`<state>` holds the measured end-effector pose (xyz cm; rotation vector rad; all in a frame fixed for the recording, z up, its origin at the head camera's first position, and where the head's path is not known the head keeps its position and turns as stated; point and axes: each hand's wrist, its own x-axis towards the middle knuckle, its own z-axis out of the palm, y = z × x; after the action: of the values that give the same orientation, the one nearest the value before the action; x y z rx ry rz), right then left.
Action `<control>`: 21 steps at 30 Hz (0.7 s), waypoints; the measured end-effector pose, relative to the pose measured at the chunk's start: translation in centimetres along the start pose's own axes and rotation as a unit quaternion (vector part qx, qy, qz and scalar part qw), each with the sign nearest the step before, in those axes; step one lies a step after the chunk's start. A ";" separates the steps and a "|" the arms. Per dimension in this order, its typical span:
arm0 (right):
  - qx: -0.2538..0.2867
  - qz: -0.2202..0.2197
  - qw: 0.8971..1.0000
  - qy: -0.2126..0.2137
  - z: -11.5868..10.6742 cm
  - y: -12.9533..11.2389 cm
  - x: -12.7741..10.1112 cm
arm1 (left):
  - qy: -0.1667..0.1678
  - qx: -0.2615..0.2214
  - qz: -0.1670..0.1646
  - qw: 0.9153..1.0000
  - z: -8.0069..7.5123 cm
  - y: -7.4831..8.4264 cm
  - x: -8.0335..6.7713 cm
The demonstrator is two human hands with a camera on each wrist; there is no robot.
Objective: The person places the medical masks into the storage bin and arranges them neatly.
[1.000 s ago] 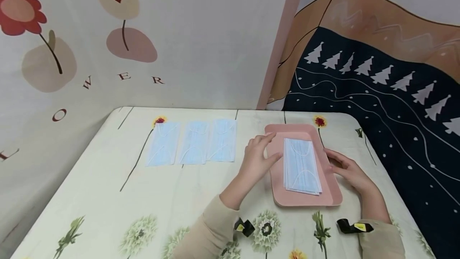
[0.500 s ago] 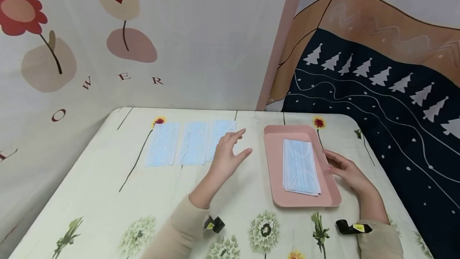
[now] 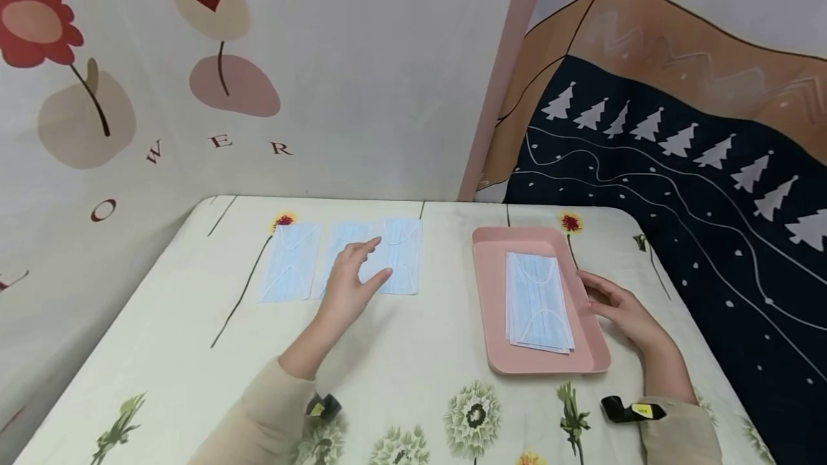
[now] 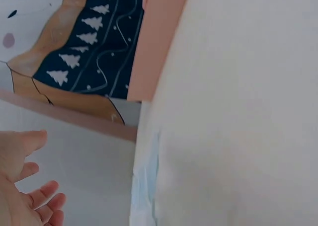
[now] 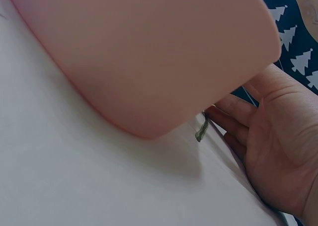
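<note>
Three light blue face masks lie side by side on the flowered tablecloth: the left one (image 3: 288, 261), the middle one (image 3: 336, 250) and the right one (image 3: 400, 255). My left hand (image 3: 352, 280) hovers open over the middle mask, fingers spread; in the left wrist view the left hand (image 4: 22, 186) shows empty beside a mask's edge (image 4: 146, 186). A pink tray (image 3: 494, 307) at the right holds a stack of masks (image 3: 538, 300). My right hand (image 3: 623, 311) rests open against the tray's right rim; in the right wrist view its fingers (image 5: 233, 126) touch the tray (image 5: 149, 52).
The table (image 3: 400, 364) stands in a corner. A flower-printed wall cloth (image 3: 258, 70) hangs behind it. At the right hangs a dark cloth with white trees (image 3: 678, 185). Black straps sit on both wrists (image 3: 623, 409).
My left hand left the tray's left edge and travelled left across the table to above the row of three masks. The right hand stayed at the tray's rim.
</note>
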<state>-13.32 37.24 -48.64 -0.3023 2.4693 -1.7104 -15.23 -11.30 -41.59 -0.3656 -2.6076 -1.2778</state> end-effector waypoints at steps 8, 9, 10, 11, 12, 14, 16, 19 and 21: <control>0.001 0.003 1.000 0.001 0.0 0.1 0.0 | -0.004 0.027 -0.022 0.999 -3.1 -3.3 -0.8; 0.002 0.002 1.000 0.001 0.0 0.1 0.0 | -0.004 0.031 -0.025 0.999 -3.5 -3.7 -0.9; 0.004 0.002 1.000 0.001 0.0 0.2 0.0 | -0.004 0.036 -0.026 0.999 -3.8 -4.1 -0.9; 0.004 0.002 1.000 0.001 0.0 0.2 0.0 | -0.003 0.041 -0.026 0.999 -4.2 -4.5 -0.9; 0.004 0.002 1.000 0.002 0.0 0.2 -0.1 | 0.000 0.047 -0.025 0.999 -4.5 -4.9 -0.8; 0.001 0.003 1.000 0.003 0.0 0.2 -0.1 | 0.004 0.055 -0.018 0.998 -5.3 -5.8 -0.7; -0.002 0.004 1.000 0.005 0.0 0.2 0.0 | 0.012 0.065 -0.008 0.998 -6.1 -6.5 -0.6; -0.003 0.005 1.000 0.006 0.0 0.1 0.0 | 0.016 0.081 0.005 0.997 -7.3 -7.6 -0.3; 0.000 0.006 1.000 0.007 -0.1 0.2 0.1 | 0.014 0.091 0.007 0.996 -8.1 -8.3 0.0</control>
<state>-13.42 37.32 -48.77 -0.2770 2.4764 -1.7129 -17.12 -22.62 -42.90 -0.3310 -2.6653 -1.0233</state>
